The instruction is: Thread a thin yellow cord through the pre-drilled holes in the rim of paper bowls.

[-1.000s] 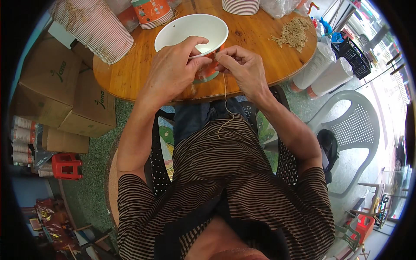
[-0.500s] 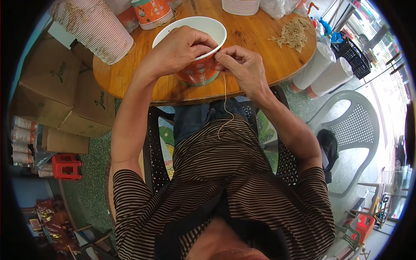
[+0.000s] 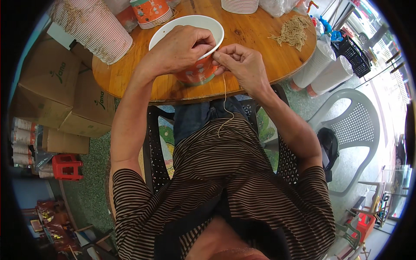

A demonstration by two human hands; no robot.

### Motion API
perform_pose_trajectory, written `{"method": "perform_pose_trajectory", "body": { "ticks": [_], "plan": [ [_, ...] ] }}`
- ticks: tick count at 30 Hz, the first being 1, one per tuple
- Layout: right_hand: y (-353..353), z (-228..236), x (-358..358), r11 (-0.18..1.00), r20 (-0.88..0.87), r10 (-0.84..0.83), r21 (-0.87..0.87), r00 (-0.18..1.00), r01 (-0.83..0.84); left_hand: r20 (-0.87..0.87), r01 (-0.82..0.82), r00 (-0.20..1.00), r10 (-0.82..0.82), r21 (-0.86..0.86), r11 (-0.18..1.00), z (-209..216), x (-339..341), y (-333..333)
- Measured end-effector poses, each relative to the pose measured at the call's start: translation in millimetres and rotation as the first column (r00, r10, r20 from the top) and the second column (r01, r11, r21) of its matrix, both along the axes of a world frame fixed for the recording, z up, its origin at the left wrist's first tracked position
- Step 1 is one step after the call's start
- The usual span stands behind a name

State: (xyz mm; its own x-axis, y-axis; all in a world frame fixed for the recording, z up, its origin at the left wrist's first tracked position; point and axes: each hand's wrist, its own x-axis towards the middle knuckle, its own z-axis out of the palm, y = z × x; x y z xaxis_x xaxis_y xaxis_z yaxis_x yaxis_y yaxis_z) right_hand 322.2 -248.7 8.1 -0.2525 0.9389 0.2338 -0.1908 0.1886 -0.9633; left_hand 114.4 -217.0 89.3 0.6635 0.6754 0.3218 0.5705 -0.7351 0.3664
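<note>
From where I stand, a seated person has an orange tub [image 3: 197, 76] at the near edge of a wooden table [image 3: 253, 28]. The left hand [image 3: 184, 48] reaches into it, fingertips hidden, grip impossible to tell; the right hand [image 3: 242, 65] pinches string [image 3: 225, 91] beside it, 2 fingertips together.

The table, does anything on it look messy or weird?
Yes, a bit. A heap of string lies tangled near the right edge of the table, not wound up neatly. Loose strands also straggle over the tall stack of cups at the left. I see nothing spilled.
</note>
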Motion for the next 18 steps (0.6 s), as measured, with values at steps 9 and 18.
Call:
{"method": "perform_pose_trajectory", "body": {
  "ticks": [9,18],
  "plan": [
    [-1.7,2.6,0.2,0.999,-0.058,0.038,0.033,0.998,-0.036,0.037,-0.038,0.999,0.04,-0.06,0.997,-0.1,-5.8,-0.1],
    [-5.7,12.2,-0.9,1.0,-0.004,-0.013,-0.003,1.0,0.013,-0.022,-0.112,0.994,0.11,-0.114,0.987,8.1,-11.1,-3.8]
  ]
}}
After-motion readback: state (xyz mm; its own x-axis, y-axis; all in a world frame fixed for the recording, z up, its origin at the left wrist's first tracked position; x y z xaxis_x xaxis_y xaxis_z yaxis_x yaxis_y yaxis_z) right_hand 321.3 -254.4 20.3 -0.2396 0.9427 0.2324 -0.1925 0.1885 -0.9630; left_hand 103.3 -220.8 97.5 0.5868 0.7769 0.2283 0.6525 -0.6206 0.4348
